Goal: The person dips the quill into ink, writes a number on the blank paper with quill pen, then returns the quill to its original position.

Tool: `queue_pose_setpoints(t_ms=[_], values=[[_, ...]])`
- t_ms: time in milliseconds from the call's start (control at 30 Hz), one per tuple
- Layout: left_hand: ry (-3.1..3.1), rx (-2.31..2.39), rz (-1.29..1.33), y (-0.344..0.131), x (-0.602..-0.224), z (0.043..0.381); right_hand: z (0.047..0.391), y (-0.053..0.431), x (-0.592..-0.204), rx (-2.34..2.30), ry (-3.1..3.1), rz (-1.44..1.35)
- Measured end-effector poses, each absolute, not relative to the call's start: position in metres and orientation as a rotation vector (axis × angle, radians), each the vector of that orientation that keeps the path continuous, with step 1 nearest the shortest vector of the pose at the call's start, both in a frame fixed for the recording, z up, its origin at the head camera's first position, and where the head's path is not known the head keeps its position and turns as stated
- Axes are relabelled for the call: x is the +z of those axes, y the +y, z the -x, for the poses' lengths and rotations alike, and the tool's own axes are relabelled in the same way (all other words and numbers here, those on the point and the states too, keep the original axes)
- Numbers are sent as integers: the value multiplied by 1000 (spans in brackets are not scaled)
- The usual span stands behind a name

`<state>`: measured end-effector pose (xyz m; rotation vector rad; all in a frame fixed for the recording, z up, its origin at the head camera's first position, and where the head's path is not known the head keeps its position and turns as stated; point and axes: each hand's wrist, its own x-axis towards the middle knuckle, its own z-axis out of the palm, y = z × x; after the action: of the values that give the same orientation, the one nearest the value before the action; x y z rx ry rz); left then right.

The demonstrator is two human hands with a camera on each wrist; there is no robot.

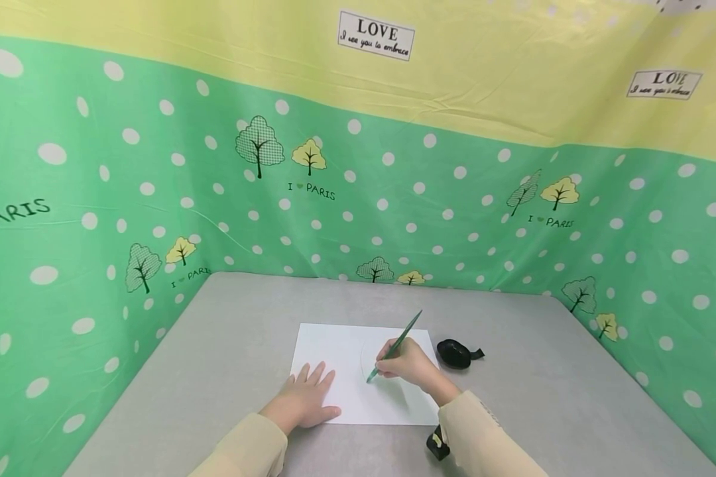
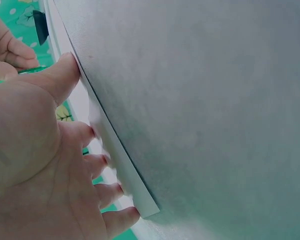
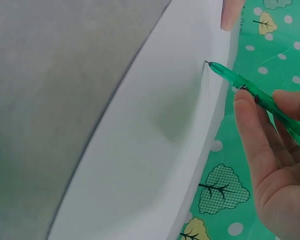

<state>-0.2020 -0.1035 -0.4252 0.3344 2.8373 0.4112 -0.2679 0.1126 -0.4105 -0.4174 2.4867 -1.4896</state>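
Observation:
A sheet of white paper (image 1: 346,341) lies on the grey table, with a faint curved line on its middle. My right hand (image 1: 408,361) pinches a slim green see-through pen (image 1: 407,328) between thumb and fingers. Its shaft tilts up and away, and in the right wrist view the fine tip of the pen (image 3: 230,75) meets the paper at the line. With fingers spread, my left hand (image 1: 307,397) rests flat on the sheet's left part. In the left wrist view the thumb and fingertips of the left hand (image 2: 45,145) press along the paper (image 2: 125,172).
A rounded black object with a short tab (image 1: 455,354) lies just past the paper's right edge. Beside the right sleeve is a small black item with a yellow mark (image 1: 437,444), partly covered by the sleeve. Green and yellow printed cloth (image 1: 394,172) encloses the table's back and sides.

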Motion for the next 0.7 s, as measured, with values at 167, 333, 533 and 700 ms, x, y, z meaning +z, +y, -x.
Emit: queue_pose_setpoints(t_ms=[167, 333, 533, 700], values=[[2837, 406, -327, -103, -424, 202, 266, 114, -410, -1482, 2482, 433], [2833, 407, -326, -103, -423, 201, 264, 116, -410, -1474, 2478, 445], [2833, 401, -334, -104, -425, 202, 263, 119, -411, -1463, 2473, 462], [2840, 386, -333, -105, -428, 203, 260, 119, -409, -1472, 2471, 466]])
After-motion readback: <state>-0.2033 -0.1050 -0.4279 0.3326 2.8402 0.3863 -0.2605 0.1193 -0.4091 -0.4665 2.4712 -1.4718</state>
